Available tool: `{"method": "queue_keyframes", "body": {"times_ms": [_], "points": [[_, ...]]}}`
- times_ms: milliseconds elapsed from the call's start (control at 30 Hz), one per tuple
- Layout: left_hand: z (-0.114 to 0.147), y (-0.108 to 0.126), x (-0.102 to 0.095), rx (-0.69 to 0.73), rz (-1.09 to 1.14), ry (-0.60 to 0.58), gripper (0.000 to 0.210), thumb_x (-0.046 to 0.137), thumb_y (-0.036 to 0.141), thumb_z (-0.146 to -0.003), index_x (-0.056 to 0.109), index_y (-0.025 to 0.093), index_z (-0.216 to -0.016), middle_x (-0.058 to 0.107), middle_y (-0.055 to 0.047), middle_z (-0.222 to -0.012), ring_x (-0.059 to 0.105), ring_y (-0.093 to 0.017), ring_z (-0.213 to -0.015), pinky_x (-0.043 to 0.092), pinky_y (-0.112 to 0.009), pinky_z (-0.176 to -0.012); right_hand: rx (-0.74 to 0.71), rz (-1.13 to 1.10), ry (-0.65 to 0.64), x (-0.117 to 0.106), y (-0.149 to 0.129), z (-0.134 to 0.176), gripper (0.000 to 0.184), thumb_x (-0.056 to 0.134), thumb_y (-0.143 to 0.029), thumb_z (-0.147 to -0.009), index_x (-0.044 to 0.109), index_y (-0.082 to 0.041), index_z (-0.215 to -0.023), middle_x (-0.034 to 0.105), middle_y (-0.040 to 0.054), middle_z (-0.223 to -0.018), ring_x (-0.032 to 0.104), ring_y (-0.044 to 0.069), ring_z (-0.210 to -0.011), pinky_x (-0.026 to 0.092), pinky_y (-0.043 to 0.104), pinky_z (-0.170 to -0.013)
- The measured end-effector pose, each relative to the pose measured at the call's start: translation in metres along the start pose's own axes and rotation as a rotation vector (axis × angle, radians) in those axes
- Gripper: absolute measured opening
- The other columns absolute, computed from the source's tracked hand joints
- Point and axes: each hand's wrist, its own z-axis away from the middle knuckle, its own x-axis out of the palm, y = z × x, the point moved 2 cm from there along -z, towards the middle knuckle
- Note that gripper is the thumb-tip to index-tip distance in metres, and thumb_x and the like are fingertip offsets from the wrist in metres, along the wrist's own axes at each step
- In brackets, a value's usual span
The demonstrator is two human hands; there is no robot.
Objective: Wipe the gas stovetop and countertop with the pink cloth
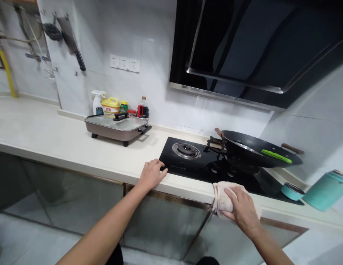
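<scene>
My right hand (242, 206) grips a folded, pale pinkish cloth (223, 197) at the counter's front edge, just in front of the gas stove (193, 168). Part of the cloth hangs over the edge. My left hand (153, 173) rests on the countertop (116, 160) by the stove's front left corner, its fingers spread and nothing in it. The left burner (186, 150) is bare, without a pan support on it. A black wok (252, 156) with wooden handles sits on the right side of the stove, and a green-handled utensil (276, 156) lies in it.
A lidded electric pan (113, 130) stands on the counter at left, with several bottles behind it, including a white spray bottle (97, 101). A turquoise canister (326, 191) and a small turquoise cup (292, 191) are at right. The range hood (243, 48) overhangs the stove. A cleaver (70, 38) hangs on the wall.
</scene>
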Motion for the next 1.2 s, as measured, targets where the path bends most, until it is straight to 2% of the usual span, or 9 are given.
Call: {"method": "queue_keyframes", "body": {"times_ms": [133,400,467,533,600,700,833,1000,1200], "points": [[-0.001,0.002,0.002,0.002,-0.053,-0.009,0.021,0.059,0.034,-0.096,0.071,0.021,-0.107,0.069,-0.009,-0.117,0.064,-0.028,-0.106,0.041,-0.043,-0.098,0.027,0.045,0.056,-0.007,-0.047,-0.017,0.070,0.087,-0.037,-0.071,0.061,-0.022,-0.134,0.060,0.0188,-0.138,0.051,0.040,-0.131,0.040,0.053,-0.109],[0.000,-0.001,0.001,0.018,-0.067,-0.007,0.020,0.061,0.033,-0.096,0.071,0.021,-0.108,0.071,-0.009,-0.116,0.066,-0.028,-0.108,0.043,-0.044,-0.097,-0.185,-0.132,0.168,-0.008,-0.206,-0.098,0.091,0.097,-0.050,-0.058,0.060,-0.024,-0.136,0.064,0.0201,-0.131,0.056,0.042,-0.119,0.043,0.057,-0.101],[0.000,-0.003,0.000,0.016,-0.061,-0.004,0.019,0.060,0.032,-0.096,0.071,0.021,-0.108,0.071,-0.008,-0.115,0.066,-0.027,-0.109,0.043,-0.043,-0.097,-0.239,-0.164,0.194,-0.006,-0.227,-0.108,0.091,0.096,-0.052,-0.060,0.059,-0.024,-0.138,0.064,0.0188,-0.132,0.056,0.040,-0.119,0.043,0.056,-0.103],[-0.001,-0.004,-0.002,0.003,-0.052,-0.009,0.017,0.060,0.032,-0.096,0.071,0.022,-0.105,0.072,-0.007,-0.115,0.067,-0.026,-0.109,0.043,-0.041,-0.096,-0.301,-0.183,0.230,-0.005,-0.229,-0.109,0.092,0.094,-0.051,-0.064,0.056,-0.023,-0.142,0.063,0.0181,-0.136,0.055,0.039,-0.124,0.042,0.055,-0.105],[-0.003,-0.005,-0.003,0.000,-0.041,-0.015,0.016,0.060,0.031,-0.095,0.071,0.022,-0.103,0.072,-0.006,-0.116,0.067,-0.025,-0.110,0.044,-0.040,-0.096,-0.366,-0.193,0.258,-0.005,-0.217,-0.102,0.095,0.094,-0.049,-0.065,0.052,-0.024,-0.147,0.061,0.0172,-0.140,0.054,0.038,-0.127,0.042,0.054,-0.106],[-0.004,-0.007,-0.003,0.000,-0.023,-0.021,0.016,0.059,0.031,-0.095,0.071,0.023,-0.103,0.073,-0.005,-0.116,0.067,-0.025,-0.111,0.044,-0.039,-0.095,-0.393,-0.190,0.260,-0.005,-0.180,-0.085,0.095,0.095,-0.048,-0.065,0.053,-0.027,-0.147,0.061,0.0160,-0.141,0.054,0.038,-0.129,0.041,0.054,-0.106],[-0.006,-0.011,-0.002,0.010,-0.008,-0.021,0.021,0.055,0.033,-0.096,0.071,0.023,-0.103,0.073,-0.005,-0.118,0.067,-0.026,-0.110,0.044,-0.040,-0.095,-0.325,-0.162,0.227,-0.007,-0.113,-0.055,0.085,0.093,-0.044,-0.069,0.056,-0.027,-0.144,0.060,0.0155,-0.143,0.051,0.036,-0.133,0.039,0.053,-0.111],[-0.007,-0.011,-0.001,0.012,-0.025,-0.048,0.026,0.052,0.036,-0.096,0.071,0.022,-0.105,0.073,-0.008,-0.119,0.067,-0.028,-0.111,0.044,-0.042,-0.095,-0.235,-0.099,0.159,-0.008,-0.029,-0.020,0.083,0.094,-0.041,-0.066,0.060,-0.025,-0.140,0.060,0.0179,-0.143,0.050,0.038,-0.135,0.041,0.052,-0.109],[-0.009,-0.012,0.000,0.013,-0.043,-0.046,0.026,0.051,0.037,-0.095,0.071,0.023,-0.105,0.073,-0.007,-0.120,0.067,-0.028,-0.112,0.045,-0.041,-0.095,-0.119,-0.004,0.076,-0.005,0.038,0.008,0.076,0.091,-0.036,-0.069,0.063,-0.024,-0.138,0.057,0.0195,-0.146,0.049,0.038,-0.137,0.043,0.050,-0.107]]}}
